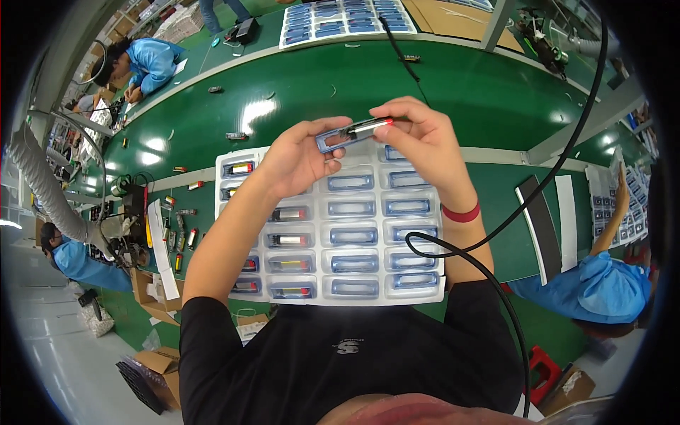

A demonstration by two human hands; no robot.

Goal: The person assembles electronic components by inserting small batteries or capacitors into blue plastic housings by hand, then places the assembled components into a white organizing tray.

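Observation:
Above a white moulded tray [316,244], my left hand [289,157] grips one end of a clear blue plastic case [329,142] between thumb and fingers. My right hand [429,145] pinches the red end of a slim battery cell [367,129] with a dark and silvery body. The cell lies along the case, its dark end over the case's opening; I cannot tell how deep it sits. Similar blue cases [353,234] fill the tray's pockets. Those in the left columns hold cells with red ends [289,212]; those in the middle and right columns show no cell.
A black cable [506,294] loops over my right forearm and the tray's right edge. Loose cells [192,239] lie left of the tray, near a grey hose [53,188]. Dark and white strips [536,230] lie at right. Another filled tray [347,30] stands beyond; co-workers in blue [152,64] sit around.

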